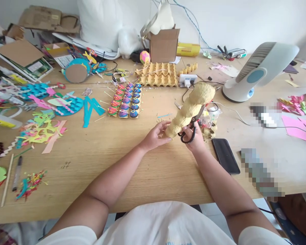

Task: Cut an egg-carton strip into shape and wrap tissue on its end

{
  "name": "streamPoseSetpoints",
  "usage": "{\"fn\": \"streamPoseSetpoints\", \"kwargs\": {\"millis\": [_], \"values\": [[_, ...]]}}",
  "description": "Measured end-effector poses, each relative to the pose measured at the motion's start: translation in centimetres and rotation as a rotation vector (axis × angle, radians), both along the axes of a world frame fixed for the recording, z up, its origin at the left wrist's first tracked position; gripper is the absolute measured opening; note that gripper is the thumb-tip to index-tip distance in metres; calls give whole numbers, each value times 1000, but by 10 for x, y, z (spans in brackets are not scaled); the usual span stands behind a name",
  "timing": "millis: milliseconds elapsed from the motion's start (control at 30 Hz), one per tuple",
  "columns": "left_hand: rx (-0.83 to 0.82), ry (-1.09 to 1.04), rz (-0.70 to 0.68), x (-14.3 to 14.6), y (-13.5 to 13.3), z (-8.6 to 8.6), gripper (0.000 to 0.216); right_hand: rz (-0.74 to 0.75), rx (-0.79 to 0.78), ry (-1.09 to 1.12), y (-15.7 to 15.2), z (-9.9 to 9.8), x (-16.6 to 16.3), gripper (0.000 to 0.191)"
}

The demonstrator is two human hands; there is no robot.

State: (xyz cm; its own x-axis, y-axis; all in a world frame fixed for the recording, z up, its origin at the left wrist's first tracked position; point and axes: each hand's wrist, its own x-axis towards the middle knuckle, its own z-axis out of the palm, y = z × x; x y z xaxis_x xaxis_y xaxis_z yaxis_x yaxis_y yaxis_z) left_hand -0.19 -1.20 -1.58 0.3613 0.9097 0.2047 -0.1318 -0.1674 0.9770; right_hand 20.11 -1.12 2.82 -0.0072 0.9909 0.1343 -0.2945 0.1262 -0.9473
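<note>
A bumpy yellow strip of egg carton (pixel 187 110) is held up above the table, slanting away to the upper right. My left hand (pixel 156 136) grips its near end between thumb and fingers. My right hand (pixel 195 137) has its fingers through the black handles of a pair of scissors (pixel 191 131), whose blades lie along the strip's right side. Part of the blades is hidden behind the strip. Small yellow scraps lie on the table around the hands.
Painted egg-carton rows (pixel 126 102) with sticks stand left of centre. A yellow egg tray (pixel 158 75) lies behind. To the right are a phone (pixel 225 156) and a white fan (pixel 255 75). Coloured paper scraps (pixel 40 126) cover the left side.
</note>
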Motion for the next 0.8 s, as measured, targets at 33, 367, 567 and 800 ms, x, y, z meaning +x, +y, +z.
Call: {"fn": "streamPoseSetpoints", "kwargs": {"millis": [33,367,567,800], "values": [[11,18,34,0,0,-1,75,13,10,-15,-1,0,1,46],[131,48,141,3,0,-5,64,81,113,-151,-5,-5,6,33],[233,96,199,-1,-1,2,61,81,97,-239,-6,2,3,53],[239,86,180,-1,0,-6,59,97,120,-181,-4,-6,1,48]]}}
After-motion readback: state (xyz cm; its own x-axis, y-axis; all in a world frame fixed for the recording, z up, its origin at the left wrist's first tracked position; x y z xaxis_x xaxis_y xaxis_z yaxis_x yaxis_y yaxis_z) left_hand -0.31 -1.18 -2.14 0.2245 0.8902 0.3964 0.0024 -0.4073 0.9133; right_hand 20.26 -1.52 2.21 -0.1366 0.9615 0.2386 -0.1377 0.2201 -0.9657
